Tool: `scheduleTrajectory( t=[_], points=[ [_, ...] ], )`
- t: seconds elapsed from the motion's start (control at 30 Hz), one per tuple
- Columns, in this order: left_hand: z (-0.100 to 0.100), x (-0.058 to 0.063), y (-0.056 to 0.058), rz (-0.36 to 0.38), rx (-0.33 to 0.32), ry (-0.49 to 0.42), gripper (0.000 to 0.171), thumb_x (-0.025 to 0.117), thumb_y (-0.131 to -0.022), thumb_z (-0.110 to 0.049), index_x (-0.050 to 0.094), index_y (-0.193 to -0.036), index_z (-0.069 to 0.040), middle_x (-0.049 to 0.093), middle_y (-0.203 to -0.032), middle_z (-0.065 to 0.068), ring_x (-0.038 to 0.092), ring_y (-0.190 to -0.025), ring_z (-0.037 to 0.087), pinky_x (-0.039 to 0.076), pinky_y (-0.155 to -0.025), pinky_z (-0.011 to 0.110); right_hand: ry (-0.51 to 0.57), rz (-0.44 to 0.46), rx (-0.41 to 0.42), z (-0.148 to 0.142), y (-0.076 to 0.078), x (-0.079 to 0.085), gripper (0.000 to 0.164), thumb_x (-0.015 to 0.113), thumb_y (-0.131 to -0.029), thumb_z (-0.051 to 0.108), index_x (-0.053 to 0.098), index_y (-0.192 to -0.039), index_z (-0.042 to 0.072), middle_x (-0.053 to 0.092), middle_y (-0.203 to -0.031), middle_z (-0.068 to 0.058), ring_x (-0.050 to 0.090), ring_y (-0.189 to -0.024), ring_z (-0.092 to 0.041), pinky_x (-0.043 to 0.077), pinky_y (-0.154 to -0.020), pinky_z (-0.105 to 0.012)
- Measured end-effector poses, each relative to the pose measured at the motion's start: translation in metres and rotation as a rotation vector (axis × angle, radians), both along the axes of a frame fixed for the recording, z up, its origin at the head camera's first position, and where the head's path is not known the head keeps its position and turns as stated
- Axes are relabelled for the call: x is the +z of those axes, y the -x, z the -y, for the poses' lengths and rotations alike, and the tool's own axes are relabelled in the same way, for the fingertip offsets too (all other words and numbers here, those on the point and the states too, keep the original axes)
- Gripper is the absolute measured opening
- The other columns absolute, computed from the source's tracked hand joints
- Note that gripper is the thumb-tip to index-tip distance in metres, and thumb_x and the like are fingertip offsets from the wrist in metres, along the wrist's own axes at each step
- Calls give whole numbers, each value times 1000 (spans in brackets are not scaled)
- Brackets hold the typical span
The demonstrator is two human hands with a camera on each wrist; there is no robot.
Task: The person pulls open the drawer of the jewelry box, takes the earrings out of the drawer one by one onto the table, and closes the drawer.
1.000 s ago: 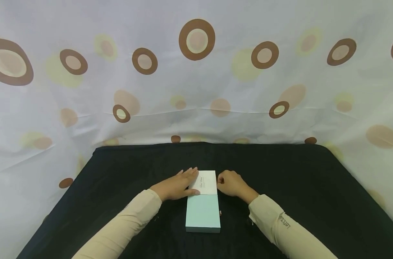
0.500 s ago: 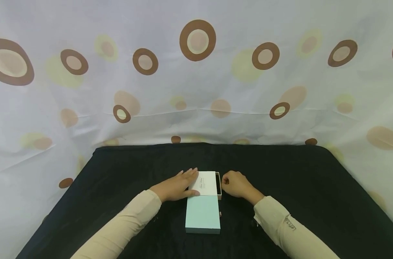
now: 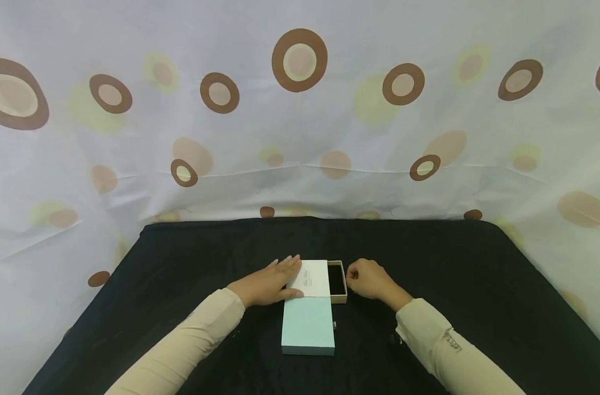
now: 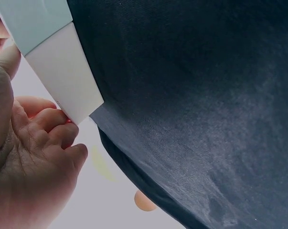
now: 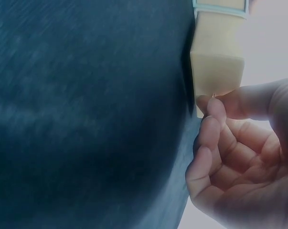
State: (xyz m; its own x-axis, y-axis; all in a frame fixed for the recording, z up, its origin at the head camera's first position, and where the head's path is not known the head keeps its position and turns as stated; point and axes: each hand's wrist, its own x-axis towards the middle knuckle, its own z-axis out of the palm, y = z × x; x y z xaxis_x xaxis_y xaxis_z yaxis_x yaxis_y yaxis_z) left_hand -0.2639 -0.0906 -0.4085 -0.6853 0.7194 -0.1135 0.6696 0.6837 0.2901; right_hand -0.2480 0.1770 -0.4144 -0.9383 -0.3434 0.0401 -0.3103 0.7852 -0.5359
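Pinching the jutting cardboard drawer [image 3: 338, 300] at its front with my right hand [image 3: 375, 281], left hand [image 3: 267, 282] resting across its white sleeve [image 3: 317, 278] on the bench [image 3: 418, 258], I expect light, stiff board, best held there.

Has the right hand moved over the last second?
Yes: in the head view, the right hand has moved rightward, away from the white box top; the drawer now shows between them.
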Motion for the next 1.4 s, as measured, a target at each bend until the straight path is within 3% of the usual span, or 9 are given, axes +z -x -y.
scheduleTrajectory(
  t=[0.43,1.4],
  points=[
    [0,1,0,1,0,15,81,50,-96,-49,20,-151,3,18,-158,15,16,-146,29,16,-118,47,-10,21,-37,-16,-1,-3,20,58,-86,3,66,-68,9,58,-59,4,49,-51,-10,40,-49,-26],
    [2,-1,2,45,-2,-17,79,52,-97,-44,18,-151,3,16,-159,16,14,-146,31,15,-118,48,-15,58,-60,-23,-6,-5,22,60,-87,5,68,-67,10,61,-57,4,51,-50,-10,41,-47,-26]
  ],
)
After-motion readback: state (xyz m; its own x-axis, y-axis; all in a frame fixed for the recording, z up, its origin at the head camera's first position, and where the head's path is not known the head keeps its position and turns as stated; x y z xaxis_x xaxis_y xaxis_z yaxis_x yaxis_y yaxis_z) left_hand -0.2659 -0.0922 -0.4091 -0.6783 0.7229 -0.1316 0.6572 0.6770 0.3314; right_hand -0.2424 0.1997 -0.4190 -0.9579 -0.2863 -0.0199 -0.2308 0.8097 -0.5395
